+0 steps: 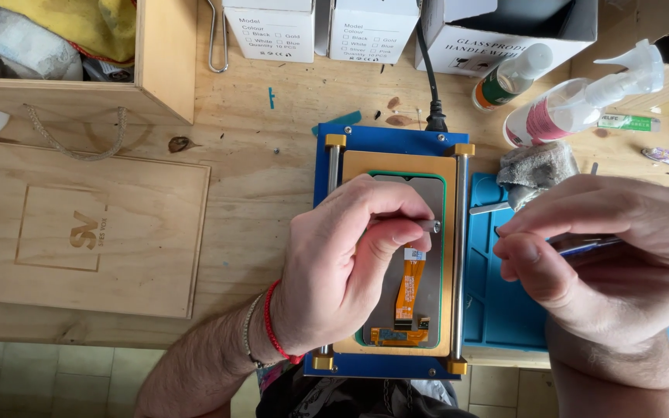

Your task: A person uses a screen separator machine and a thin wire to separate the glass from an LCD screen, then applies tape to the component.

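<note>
1. Your left hand point(342, 263) is closed in a pinch, thumb and forefinger gripping a small grey metal tool point(426, 225) over the phone screen panel point(420, 255).
2. The panel lies back-side up in the gold frame of the blue fixture point(385, 139), near the bench edge; an orange flex cable point(408, 290) runs down its middle.
3. Your right hand point(613, 255) is curled shut on a thin blue-handled tool point(590, 246), above the blue mat point(497, 310).
4. Judge the panel thin, light, stiff and brittle: hold it by the long edges, never by the soft flex cable.
</note>
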